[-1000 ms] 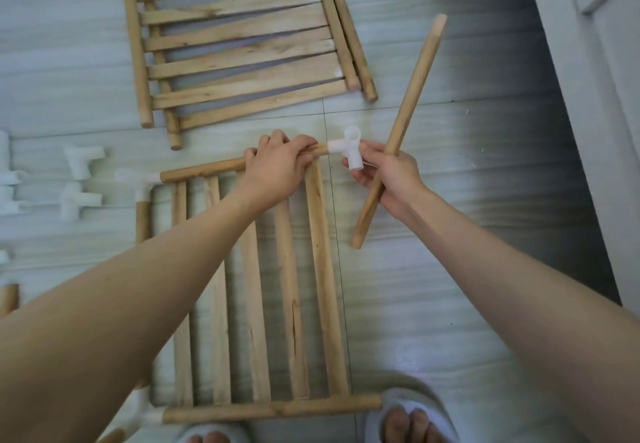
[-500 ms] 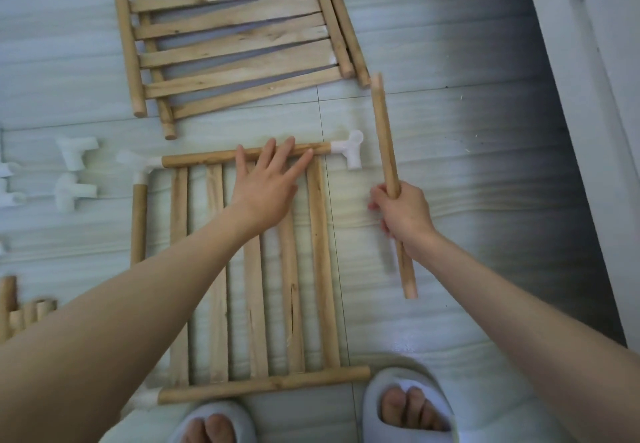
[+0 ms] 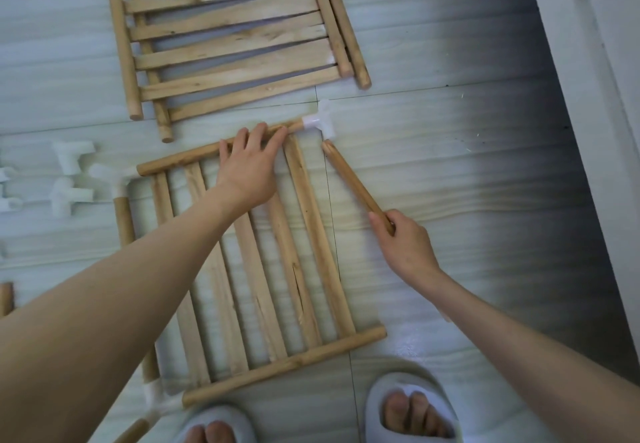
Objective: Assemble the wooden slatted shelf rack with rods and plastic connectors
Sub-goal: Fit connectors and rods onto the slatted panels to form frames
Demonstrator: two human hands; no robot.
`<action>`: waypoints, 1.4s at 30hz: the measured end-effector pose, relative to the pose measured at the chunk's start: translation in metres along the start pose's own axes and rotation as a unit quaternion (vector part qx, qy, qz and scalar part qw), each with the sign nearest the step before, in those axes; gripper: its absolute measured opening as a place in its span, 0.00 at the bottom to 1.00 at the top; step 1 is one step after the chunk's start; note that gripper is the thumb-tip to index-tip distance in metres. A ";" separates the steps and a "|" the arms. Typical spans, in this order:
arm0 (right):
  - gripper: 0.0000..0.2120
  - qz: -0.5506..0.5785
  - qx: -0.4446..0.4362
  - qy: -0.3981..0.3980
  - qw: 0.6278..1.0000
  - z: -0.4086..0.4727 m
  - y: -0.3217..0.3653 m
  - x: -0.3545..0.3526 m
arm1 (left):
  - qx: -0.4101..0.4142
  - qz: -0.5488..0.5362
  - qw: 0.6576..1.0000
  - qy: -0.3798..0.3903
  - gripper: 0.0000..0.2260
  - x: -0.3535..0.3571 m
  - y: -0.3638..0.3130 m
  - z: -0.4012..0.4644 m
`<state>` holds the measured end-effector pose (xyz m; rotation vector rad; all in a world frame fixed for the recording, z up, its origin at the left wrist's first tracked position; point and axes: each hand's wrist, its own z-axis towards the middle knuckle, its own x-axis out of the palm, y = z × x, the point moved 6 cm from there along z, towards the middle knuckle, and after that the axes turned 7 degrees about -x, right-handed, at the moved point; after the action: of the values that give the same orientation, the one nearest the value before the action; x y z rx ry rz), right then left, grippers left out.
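On pale floorboards our left hand (image 3: 247, 169) presses the slatted panel (image 3: 256, 255) flat-fingered while our right hand (image 3: 403, 245) grips the light, stiff rod (image 3: 353, 183) low.

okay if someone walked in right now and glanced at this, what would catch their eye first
Probably the right hand gripping a wooden rod, its tip just short of the white plastic connector on the near slatted panel's far right corner. The left hand presses flat on that panel. A second slatted panel lies beyond.
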<state>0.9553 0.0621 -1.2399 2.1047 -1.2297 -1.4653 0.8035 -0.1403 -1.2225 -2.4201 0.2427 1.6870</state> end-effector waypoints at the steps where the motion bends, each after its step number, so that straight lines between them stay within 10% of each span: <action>1: 0.18 0.005 0.002 -0.003 1.000 0.000 0.000 0.002 | -0.009 -0.019 1.000 -0.005 0.31 -0.002 0.000 0.002; 30: 0.12 -0.012 -0.046 -0.033 0.998 -0.001 0.032 0.015 | -0.116 -0.230 0.966 0.034 0.19 -0.027 -0.016 0.013; 42: 0.10 0.419 0.006 0.117 0.901 0.010 0.045 0.006 | -0.122 -0.221 0.967 -0.026 0.20 -0.054 -0.015 0.019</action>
<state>0.9262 0.0331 -1.2187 1.3720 -1.7183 -0.7841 0.7715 -0.1196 -1.1775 -2.3479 -0.5050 1.6409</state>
